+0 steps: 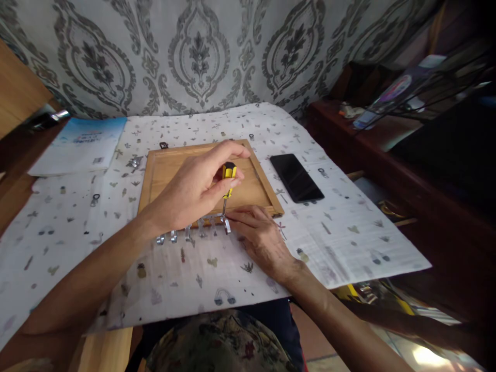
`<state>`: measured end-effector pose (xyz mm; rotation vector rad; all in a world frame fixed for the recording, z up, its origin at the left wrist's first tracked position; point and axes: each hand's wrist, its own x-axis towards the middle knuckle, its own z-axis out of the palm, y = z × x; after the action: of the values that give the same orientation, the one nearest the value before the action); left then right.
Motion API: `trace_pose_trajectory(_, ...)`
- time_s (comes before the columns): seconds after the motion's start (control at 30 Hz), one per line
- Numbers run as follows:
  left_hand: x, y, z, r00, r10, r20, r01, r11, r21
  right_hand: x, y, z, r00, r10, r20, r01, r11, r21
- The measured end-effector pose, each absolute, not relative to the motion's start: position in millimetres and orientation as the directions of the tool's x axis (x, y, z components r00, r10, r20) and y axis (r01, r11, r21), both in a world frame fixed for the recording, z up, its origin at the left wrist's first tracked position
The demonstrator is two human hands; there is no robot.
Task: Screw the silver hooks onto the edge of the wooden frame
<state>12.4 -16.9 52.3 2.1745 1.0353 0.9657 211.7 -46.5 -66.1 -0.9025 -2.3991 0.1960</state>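
At the centre of the frame, the left hand [194, 191] pinches the yellow-and-black handle of a screwdriver [228, 178] between thumb and fingertips. The tool stands nearly upright, and its tip meets the right end of a metal hook rail [194, 231]. The rail lies along the near edge of a shallow wooden tray [163, 170]. Just below and to the right, the right hand [259, 235] lies flat, its fingers pressed together on that end of the rail. The tray rests on a patterned cloth [349, 227] covering the tabletop [104, 351]. A dark phone [296, 177] lies right of the tray, and a blue booklet [79, 144] is at upper left.
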Motion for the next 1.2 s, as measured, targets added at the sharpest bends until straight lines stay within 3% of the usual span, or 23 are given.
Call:
trace_pose_trajectory(0.23, 13.2, -13.7, 48.7, 0.422, 0.823, 0.380, 0.597, -0.568, 0.566, 210.4, -45.6, -67.2, -0.608, 0.640, 0.470, 0.566, 0.764, -0.309)
trace_pose_trajectory(0.4, 10.5, -13.5, 47.5, 0.447, 0.792, 0.416, 0.606, -0.610, 0.511, 210.9, -45.9, -65.5, -0.610, 0.641, 0.465, 0.567, 0.764, -0.309)
trace_pose_trajectory(0.63, 9.1, -14.6, 51.8, 0.490, 0.801, 0.344, 0.603, -0.597, 0.529, 211.4, -46.5, -65.8, -0.609, 0.636, 0.474, 0.558, 0.768, -0.314)
trace_pose_trajectory(0.93, 12.4, -14.4, 49.0, 0.448, 0.797, 0.407, 0.613, -0.604, 0.509, 210.5, -46.1, -65.7, -0.605, 0.639, 0.475, 0.556, 0.766, -0.323)
trace_pose_trajectory(1.2, 8.2, -13.2, 53.7, 0.463, 0.791, 0.399, 0.560, -0.610, 0.561, 210.8, -45.9, -65.9, -0.608, 0.639, 0.471, 0.554, 0.767, -0.325)
